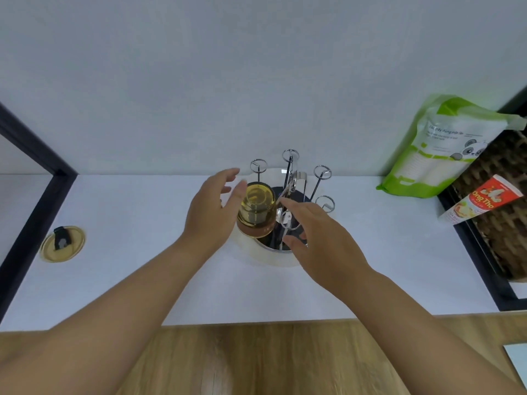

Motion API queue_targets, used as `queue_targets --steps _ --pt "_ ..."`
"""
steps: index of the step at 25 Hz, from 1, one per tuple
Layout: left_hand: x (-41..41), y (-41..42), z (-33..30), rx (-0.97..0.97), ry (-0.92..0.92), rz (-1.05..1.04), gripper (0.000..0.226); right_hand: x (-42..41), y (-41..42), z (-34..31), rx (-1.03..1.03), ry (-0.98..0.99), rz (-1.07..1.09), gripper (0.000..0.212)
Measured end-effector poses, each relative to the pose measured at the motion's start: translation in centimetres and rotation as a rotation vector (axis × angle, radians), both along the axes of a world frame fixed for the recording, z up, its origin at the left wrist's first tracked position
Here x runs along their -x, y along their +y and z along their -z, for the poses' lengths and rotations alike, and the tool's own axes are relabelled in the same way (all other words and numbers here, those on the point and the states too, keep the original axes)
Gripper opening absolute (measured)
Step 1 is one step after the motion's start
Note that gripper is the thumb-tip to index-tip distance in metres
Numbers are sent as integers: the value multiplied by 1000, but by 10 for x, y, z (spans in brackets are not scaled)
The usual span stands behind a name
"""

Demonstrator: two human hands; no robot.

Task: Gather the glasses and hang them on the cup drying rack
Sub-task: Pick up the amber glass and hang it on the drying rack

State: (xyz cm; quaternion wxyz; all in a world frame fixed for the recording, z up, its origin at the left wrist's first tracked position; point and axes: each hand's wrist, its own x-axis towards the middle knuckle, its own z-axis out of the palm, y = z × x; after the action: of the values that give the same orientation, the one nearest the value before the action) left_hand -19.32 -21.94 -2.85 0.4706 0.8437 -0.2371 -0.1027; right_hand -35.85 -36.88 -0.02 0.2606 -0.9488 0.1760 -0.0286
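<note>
A yellow tinted glass (257, 208) hangs upside down on the left side of the chrome cup drying rack (291, 166), whose ringed prongs rise from a round white base (273, 259). My left hand (212, 212) hovers just left of the glass with fingers spread and relaxed; the thumb is close to the glass's bottom. My right hand (315, 238) is over the rack's front right side, fingers extended near the centre prongs, holding nothing that I can see.
A yellow lid with a black tab (62, 243) lies on the white counter (142, 266) at the left. A green refill pouch (436, 146) leans on the wall at right, beside a woven basket (502, 212) and a red tube (482, 199). Black frames border both sides.
</note>
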Motion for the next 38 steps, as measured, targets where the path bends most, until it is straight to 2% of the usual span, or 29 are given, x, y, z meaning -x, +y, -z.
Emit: queue_targets --steps 5,11,17,21,27,38 --pt "16 2 19 -19 -54 146 50 -9 4 7 58 -27 -13 50" --pt "9 -6 20 -73 -117 82 46 -13 11 10 111 -77 16 42" --pt "11 -2 21 -77 -189 41 43 -14 12 3 101 -48 88 39" --pt "26 -1 25 -52 -187 2 39 -9 -1 2 93 -45 105 27" --pt "40 -5 28 -15 -184 -36 46 -4 -17 -1 50 -42 112 24" --pt "41 -1 20 -74 -184 -12 51 -3 -16 4 14 -56 135 39"
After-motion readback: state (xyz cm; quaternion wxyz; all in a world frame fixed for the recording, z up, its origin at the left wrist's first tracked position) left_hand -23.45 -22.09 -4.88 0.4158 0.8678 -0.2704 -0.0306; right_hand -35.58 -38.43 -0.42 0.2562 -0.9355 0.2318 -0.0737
